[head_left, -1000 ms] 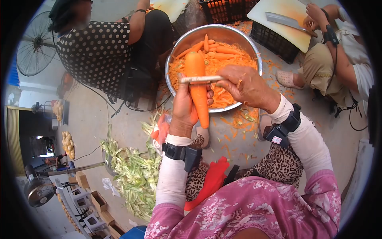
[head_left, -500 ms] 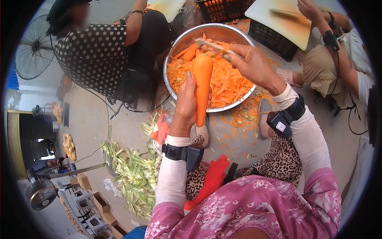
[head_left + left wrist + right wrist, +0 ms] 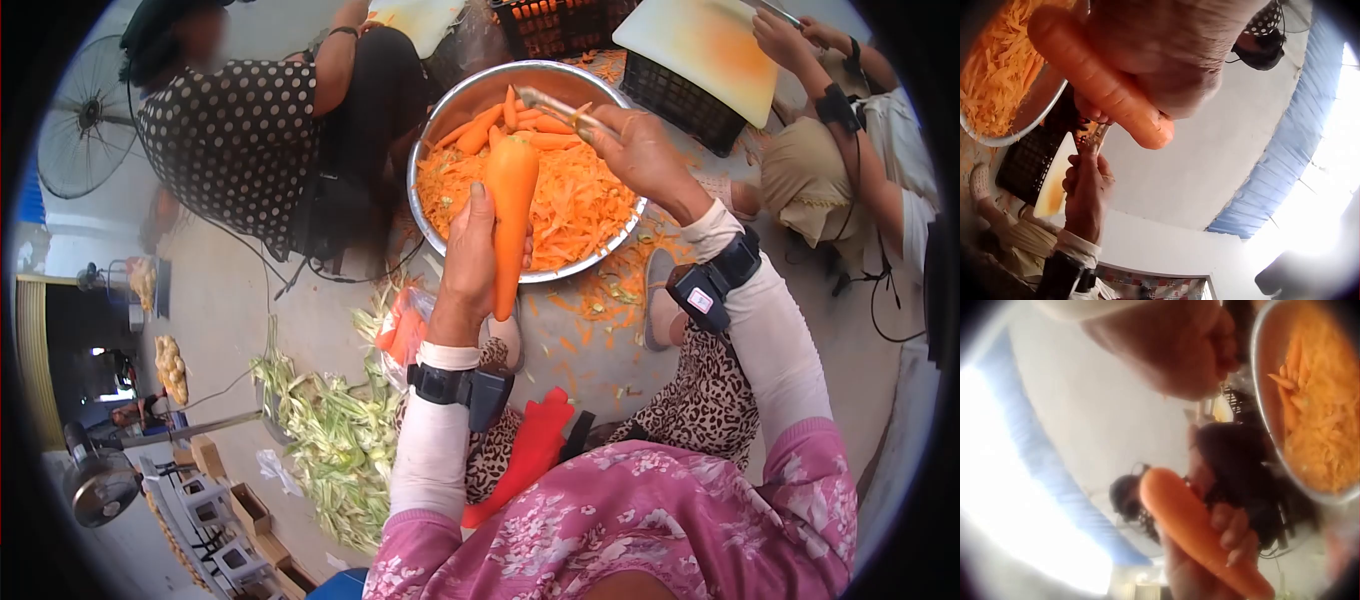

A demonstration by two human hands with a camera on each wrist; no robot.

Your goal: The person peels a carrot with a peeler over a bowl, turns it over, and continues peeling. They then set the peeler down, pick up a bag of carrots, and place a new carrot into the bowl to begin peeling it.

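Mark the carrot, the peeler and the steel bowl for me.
carrot (image 3: 511, 215): head view, middle of its body.
peeler (image 3: 553, 104): head view, on its metal blade end.
steel bowl (image 3: 462, 100): head view, bare inner wall, upper left.

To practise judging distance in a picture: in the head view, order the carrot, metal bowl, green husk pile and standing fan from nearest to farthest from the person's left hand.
1. carrot: held in the left hand.
2. metal bowl: just ahead, behind the carrot.
3. green husk pile: on the floor, lower left.
4. standing fan: far upper left.
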